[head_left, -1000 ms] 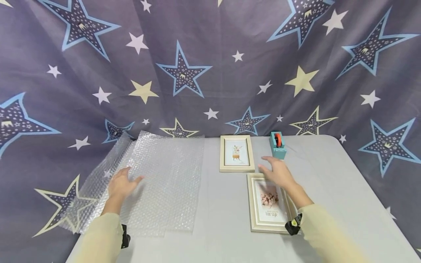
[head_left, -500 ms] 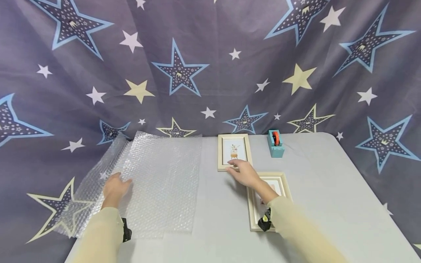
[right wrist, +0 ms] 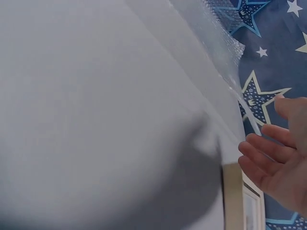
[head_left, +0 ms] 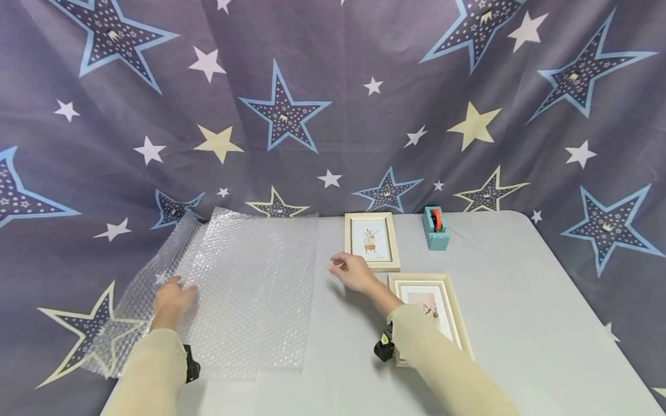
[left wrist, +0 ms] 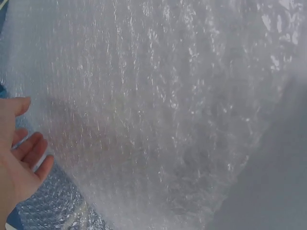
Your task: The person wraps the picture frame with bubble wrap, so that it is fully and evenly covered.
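A wide sheet of clear bubble wrap (head_left: pixel 255 277) lies over the left part of the table, its left side hanging past the edge. Over that left side is my left hand (head_left: pixel 173 297), and the left wrist view shows its fingers (left wrist: pixel 36 148) loosely bent with nothing in them. My right hand (head_left: pixel 355 273) hovers between the wrap's right edge and the smaller picture frame (head_left: pixel 370 242). Its fingers (right wrist: pixel 268 148) are relaxed and hold nothing, with a shadow on the table below. Under the right forearm lies a larger cream picture frame (head_left: pixel 426 300), partly hidden by the sleeve.
A teal tape dispenser (head_left: pixel 436 230) with an orange roll stands at the back, right of the smaller frame. Behind the grey-white table (head_left: pixel 531 323) hangs a dark curtain (head_left: pixel 333 52) printed with stars.
My right hand has swept left from above the larger frame, past the smaller one, toward the bubble wrap. My left hand has shifted slightly left and nearer to me. The head view has turned a little.
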`<state>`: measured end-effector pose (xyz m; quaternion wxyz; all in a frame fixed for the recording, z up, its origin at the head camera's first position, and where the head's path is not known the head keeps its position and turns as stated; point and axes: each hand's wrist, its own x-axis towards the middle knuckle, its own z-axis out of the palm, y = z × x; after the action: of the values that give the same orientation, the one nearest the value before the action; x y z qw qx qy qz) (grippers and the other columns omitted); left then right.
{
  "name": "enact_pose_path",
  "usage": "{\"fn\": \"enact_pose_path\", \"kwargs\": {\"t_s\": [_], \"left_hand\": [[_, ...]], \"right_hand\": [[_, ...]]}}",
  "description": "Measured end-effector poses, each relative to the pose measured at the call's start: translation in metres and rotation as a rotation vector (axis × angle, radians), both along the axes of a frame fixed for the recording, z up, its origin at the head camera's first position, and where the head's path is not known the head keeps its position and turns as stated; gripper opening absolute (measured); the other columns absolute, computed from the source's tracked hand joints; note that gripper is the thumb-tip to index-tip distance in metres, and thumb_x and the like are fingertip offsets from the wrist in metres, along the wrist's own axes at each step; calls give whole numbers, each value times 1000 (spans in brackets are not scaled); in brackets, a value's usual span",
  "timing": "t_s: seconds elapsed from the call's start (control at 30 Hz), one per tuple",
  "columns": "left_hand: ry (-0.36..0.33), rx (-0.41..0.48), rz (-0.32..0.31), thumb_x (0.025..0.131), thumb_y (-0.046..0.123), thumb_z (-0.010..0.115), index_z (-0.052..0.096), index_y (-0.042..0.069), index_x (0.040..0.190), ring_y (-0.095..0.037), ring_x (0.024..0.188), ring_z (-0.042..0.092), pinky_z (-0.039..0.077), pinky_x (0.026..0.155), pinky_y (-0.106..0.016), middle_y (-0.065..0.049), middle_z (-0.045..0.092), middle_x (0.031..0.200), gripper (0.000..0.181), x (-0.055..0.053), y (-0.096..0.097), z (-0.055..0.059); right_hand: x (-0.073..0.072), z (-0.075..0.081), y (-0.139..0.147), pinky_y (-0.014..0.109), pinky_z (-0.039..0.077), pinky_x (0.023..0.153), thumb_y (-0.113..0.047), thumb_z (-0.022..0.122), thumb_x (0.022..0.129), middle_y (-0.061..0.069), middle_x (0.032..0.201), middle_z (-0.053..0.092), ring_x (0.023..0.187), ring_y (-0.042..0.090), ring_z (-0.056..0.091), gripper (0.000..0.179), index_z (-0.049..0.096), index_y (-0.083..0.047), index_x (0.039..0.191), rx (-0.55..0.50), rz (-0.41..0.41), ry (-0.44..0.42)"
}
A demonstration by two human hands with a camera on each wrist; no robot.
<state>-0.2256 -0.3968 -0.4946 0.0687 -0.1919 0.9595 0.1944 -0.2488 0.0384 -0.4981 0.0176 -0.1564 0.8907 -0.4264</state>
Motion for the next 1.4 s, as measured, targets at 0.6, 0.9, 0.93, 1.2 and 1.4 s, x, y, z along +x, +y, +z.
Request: {"fn": "enact_pose_path", "kwargs": {"t_s": [0.6, 0.9, 0.93, 1.2, 1.4], "left_hand": [[72, 76, 44, 92, 25, 46, 50, -11, 125, -52, 119, 47, 42, 100, -55, -34, 51, 129, 49, -10, -2, -7], [130, 125, 104, 91, 20, 50, 57, -11, 116, -50, 114, 50, 43, 97, -54, -33, 56, 123, 41, -9, 2, -5], [132, 136, 116, 91, 20, 50, 57, -11, 117, -50, 115, 50, 42, 98, -54, -32, 56, 123, 41, -8, 2, -5], [217, 164, 173, 91, 18, 53, 60, -11, 109, -49, 112, 51, 40, 99, -54, -32, 58, 119, 35, -6, 6, -5], [276, 163, 190, 91, 16, 52, 61, -11, 106, -49, 108, 52, 41, 96, -53, -32, 60, 112, 32, -3, 6, -8]], "right_hand": [[-12, -23, -50, 25, 61, 70, -16, 60, 94, 16, 95, 73, 68, 6, 65, 30, 64, 5, 116, -508, -253, -464], [-19, -26, -59, 19, 60, 66, -10, 66, 90, 12, 92, 73, 63, 3, 62, 28, 66, 6, 112, -628, -317, -564], [-19, -26, -59, 19, 60, 66, -9, 67, 89, 14, 93, 74, 63, 3, 62, 27, 66, 6, 112, -623, -316, -564], [-16, -26, -61, 23, 61, 68, -3, 70, 85, 19, 99, 74, 65, 5, 67, 25, 69, 6, 108, -640, -317, -583], [-9, -21, -59, 23, 61, 64, 0, 70, 83, 15, 86, 75, 61, 8, 69, 16, 72, 5, 98, -683, -307, -579]]}}
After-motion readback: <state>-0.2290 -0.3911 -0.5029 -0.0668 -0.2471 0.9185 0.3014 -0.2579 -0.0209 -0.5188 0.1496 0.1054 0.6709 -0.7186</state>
